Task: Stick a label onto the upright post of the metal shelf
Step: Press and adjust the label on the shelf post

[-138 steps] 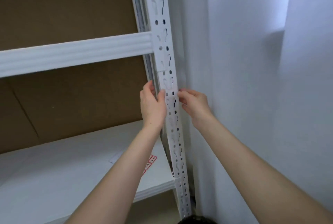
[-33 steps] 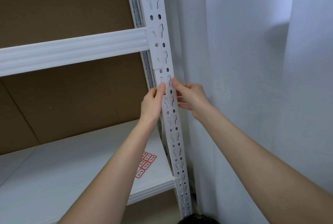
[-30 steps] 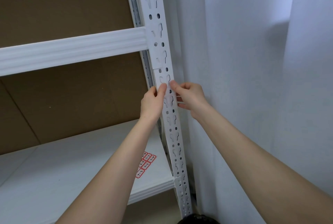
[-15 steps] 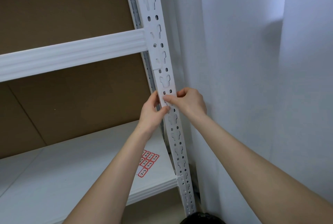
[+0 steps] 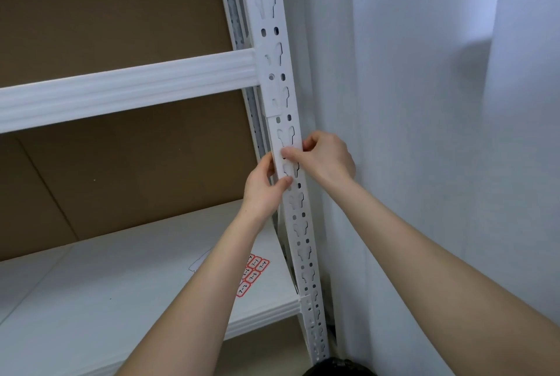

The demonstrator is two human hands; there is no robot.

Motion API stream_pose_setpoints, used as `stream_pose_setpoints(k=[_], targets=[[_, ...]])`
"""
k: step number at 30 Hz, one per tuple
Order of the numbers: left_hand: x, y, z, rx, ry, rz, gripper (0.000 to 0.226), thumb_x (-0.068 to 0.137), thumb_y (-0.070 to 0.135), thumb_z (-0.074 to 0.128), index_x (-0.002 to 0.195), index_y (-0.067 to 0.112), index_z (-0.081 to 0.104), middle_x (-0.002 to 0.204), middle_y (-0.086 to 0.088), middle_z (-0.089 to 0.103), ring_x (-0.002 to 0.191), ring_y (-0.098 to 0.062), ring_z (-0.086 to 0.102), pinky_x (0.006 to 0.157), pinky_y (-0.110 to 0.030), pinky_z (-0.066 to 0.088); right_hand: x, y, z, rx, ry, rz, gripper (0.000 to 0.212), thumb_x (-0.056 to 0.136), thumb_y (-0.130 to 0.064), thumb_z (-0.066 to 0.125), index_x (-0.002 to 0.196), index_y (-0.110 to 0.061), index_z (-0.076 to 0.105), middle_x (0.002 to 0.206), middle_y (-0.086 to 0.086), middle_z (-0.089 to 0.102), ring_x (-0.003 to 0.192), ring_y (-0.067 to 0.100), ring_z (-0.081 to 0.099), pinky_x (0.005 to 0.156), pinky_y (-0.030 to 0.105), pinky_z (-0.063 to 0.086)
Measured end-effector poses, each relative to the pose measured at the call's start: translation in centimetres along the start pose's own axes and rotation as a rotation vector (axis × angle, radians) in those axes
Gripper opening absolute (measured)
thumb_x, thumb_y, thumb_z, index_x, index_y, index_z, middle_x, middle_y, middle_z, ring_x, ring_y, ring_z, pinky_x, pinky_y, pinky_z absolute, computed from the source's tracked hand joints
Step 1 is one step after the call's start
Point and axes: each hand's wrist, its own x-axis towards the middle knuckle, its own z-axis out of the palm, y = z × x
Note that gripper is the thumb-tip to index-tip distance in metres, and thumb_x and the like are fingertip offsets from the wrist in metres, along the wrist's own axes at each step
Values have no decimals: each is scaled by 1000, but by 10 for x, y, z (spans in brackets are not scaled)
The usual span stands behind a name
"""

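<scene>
Both hands are up on the upright post (image 5: 291,212), a white metal strip punched with keyhole slots and small oval holes. It runs tilted from the top edge down to the lower right. The label (image 5: 281,167) is on the post's front face between the fingertips, white on white and very hard to pick out; its edges don't show.

The left hand (image 5: 263,188) grips the post's left edge, thumb on the front at the label's lower end and fingers wrapped out of sight behind. The right hand (image 5: 327,157) lays its forefinger across the label's upper end with the thumb at the post's right edge, pinching there, and the other fingers curled.

Above them, a ribbed white beam (image 5: 127,88) meets the post. Just behind the post a duller grey perforated strip (image 5: 233,12) peeks out. Brown cardboard (image 5: 106,12), creased and matte, backs the shelf.

Down below, the smooth white shelf board (image 5: 91,300) carries a sheet of stickers (image 5: 253,272), red-bordered with small writing, half covered by the left forearm.

To the right is a pale surface (image 5: 424,133), wall or curtain, I can't tell. Something dark (image 5: 336,368) is cut off at the bottom edge.
</scene>
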Motion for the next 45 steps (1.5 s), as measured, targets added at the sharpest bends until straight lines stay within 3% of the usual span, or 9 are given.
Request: stream_pose_setpoints(k=[7, 14, 18, 23, 27, 30, 35, 40, 45], targets=[[-2, 2, 1, -7, 3, -2, 48, 90, 4, 57, 131, 25, 48, 124, 5, 61, 117, -9, 55, 97, -35, 49, 7, 13, -3, 297, -70, 46, 28, 77, -45, 64, 63, -22, 67, 74, -4, 73, 76, 18, 71, 83, 47, 55], [-1, 3, 3, -6, 15, -24, 49, 90, 6, 58, 132, 27, 47, 125, 4, 61, 119, -11, 55, 98, -40, 50, 2, -3, -3, 83, -22, 91, 41, 68, -59, 70, 65, -22, 53, 66, -9, 59, 64, 14, 58, 60, 28, 43], [-2, 2, 4, -8, 21, -26, 49, 90, 5, 57, 133, 26, 46, 126, 5, 61, 118, -10, 55, 97, -37, 50, 6, 3, -3, 255, -66, 91, 28, 69, -44, 75, 65, -20, 60, 76, -3, 70, 78, 19, 68, 80, 40, 55], [-2, 3, 3, 9, 13, -13, 47, 90, 4, 56, 131, 26, 47, 124, 7, 61, 117, -10, 55, 94, -35, 51, 2, 10, -3, 357, -81, 115, 15, 75, -35, 68, 63, -25, 67, 77, -6, 73, 82, 18, 70, 84, 47, 55], [-2, 2, 3, -1, 18, -10, 47, 90, 3, 56, 130, 26, 48, 123, 5, 62, 115, -9, 56, 95, -36, 51, 2, 8, -3, 357, -70, 114, 24, 66, -48, 72, 63, -24, 68, 76, -7, 73, 80, 19, 70, 82, 45, 56], [-2, 2, 3, -1, 15, -10, 47, 90, 2, 56, 130, 26, 48, 124, 6, 62, 116, -9, 55, 95, -35, 50, 2, 8, -4, 417, -88, 128, 21, 78, -29, 69, 58, -23, 65, 75, -4, 73, 78, 19, 70, 84, 43, 55], [-3, 2, 3, 1, 7, -8, 46, 91, 3, 55, 131, 24, 47, 127, 4, 60, 118, -10, 54, 90, -30, 50, -6, 15, -11, 581, -148, 189, 16, 92, -16, 55, 89, -9, 68, 75, -1, 68, 62, 7, 62, 66, 24, 48], [-4, 4, 3, -20, 6, -13, 44, 92, 3, 54, 129, 26, 48, 122, 5, 62, 110, -7, 57, 81, -24, 51, -3, 9, -8, 619, -111, 232, 25, 79, -35, 73, 68, -16, 60, 73, 0, 69, 62, 9, 61, 66, 27, 52], [-4, 4, 5, -12, 20, -17, 46, 92, 3, 53, 133, 24, 46, 124, 4, 61, 110, -8, 56, 79, -20, 48, -4, 8, -9, 702, -188, 328, 23, 82, -23, 72, 70, -15, 55, 69, -1, 62, 60, 10, 54, 74, 30, 53]])
